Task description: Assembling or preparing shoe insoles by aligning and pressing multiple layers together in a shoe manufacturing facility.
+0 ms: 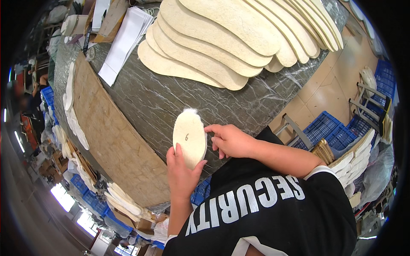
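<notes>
Black shirt [269, 222] foremost, insole [190, 126] clasped between left fingers [178, 150] and thumb [200, 165].

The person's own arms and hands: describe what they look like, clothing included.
The left hand and right hand wear no gloves, and the forearms are uncovered. The black top is short-sleeved, with white trim edging the right sleeve and large pale block lettering across it.
</notes>
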`<state>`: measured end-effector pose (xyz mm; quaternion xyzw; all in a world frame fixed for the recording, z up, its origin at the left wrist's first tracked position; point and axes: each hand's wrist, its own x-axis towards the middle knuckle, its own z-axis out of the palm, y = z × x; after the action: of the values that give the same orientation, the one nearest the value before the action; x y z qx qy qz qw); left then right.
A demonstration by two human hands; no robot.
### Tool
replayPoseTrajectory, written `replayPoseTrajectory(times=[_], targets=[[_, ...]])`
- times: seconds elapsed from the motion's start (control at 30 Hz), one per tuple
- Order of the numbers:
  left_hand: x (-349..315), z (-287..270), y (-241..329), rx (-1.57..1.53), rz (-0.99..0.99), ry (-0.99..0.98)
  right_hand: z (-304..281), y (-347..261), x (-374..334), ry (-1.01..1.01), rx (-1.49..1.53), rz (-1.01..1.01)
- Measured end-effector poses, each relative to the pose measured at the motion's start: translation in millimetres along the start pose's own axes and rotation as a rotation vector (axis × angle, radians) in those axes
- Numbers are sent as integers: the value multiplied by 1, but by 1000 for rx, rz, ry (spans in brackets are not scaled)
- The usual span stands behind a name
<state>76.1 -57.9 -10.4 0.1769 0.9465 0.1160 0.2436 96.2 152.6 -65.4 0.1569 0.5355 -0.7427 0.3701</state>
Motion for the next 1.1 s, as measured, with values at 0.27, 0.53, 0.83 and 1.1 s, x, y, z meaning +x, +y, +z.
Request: replayPoseTrajectory(times=[0.27,0.53,0.83,1.1], targets=[[0,6,6,23,-22,5,-1,0,1,1,1,-3],[-2,19,12,105,-32,90,0,4,3,10,13,-56],[0,28,19,165,27,219,-3,7,-1,31,37,-76],[-2,31,14,78,162,256,-23,-15,-27,497,-858,-574]])
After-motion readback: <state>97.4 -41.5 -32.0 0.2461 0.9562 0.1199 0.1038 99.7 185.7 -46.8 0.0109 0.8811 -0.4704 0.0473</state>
